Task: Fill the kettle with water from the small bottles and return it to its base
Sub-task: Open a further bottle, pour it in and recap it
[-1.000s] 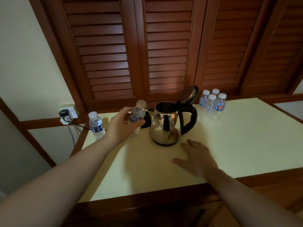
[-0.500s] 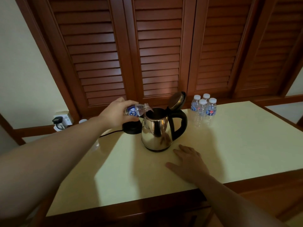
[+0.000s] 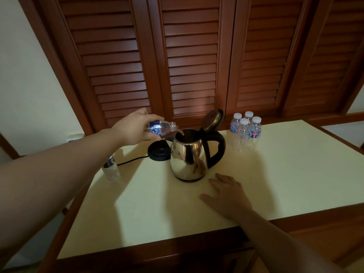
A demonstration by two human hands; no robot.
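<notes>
A steel kettle (image 3: 188,158) with a black handle stands on the pale tabletop (image 3: 285,174), its lid (image 3: 211,119) flipped up. My left hand (image 3: 134,129) grips a small uncapped water bottle (image 3: 161,129), tipped on its side with its mouth over the kettle's opening. Water runs from the mouth into the kettle. The black base (image 3: 159,151) sits just left of the kettle, its cord running left. My right hand (image 3: 228,192) rests flat on the table in front of the kettle, fingers spread, holding nothing.
Several capped small bottles (image 3: 246,133) stand grouped at the back right of the kettle. Another small bottle (image 3: 111,168) stands near the table's left edge, partly hidden by my left forearm. Louvred wooden doors (image 3: 193,62) rise right behind the table.
My left hand has lifted the bottle from beside the kettle and tipped it over the opening; now water pours. The right hand stays flat on the table.
</notes>
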